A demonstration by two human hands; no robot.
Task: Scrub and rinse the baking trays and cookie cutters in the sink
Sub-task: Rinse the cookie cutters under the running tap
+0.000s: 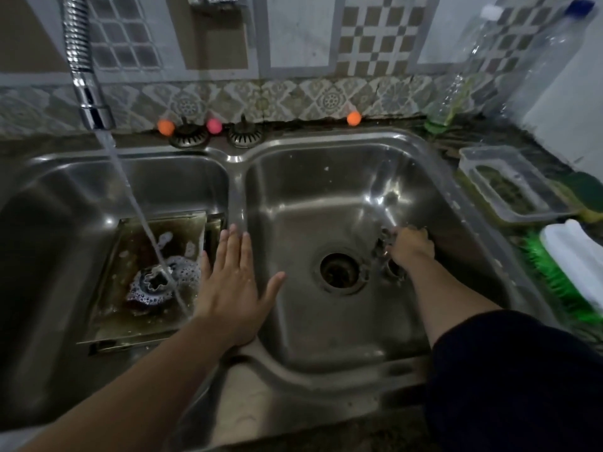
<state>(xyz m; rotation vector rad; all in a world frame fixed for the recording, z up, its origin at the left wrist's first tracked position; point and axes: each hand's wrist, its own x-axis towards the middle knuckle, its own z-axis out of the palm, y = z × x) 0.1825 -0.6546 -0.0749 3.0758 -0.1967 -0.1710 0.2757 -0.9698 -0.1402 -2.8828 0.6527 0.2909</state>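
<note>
Left hand [233, 275] hovers spread wide at nine o'clock; right hand [411, 247] grips small metal cookie cutters [385, 244] (freshly rinsed, probably) in the steel sink [326, 321].

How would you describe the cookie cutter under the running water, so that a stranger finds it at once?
Look in the left basin of the double sink, where a dark, stained baking tray lies flat. On that tray, where the tap's water stream lands, sits a metal cookie cutter with a scalloped rim. Only it is ringed by white foam.
</note>
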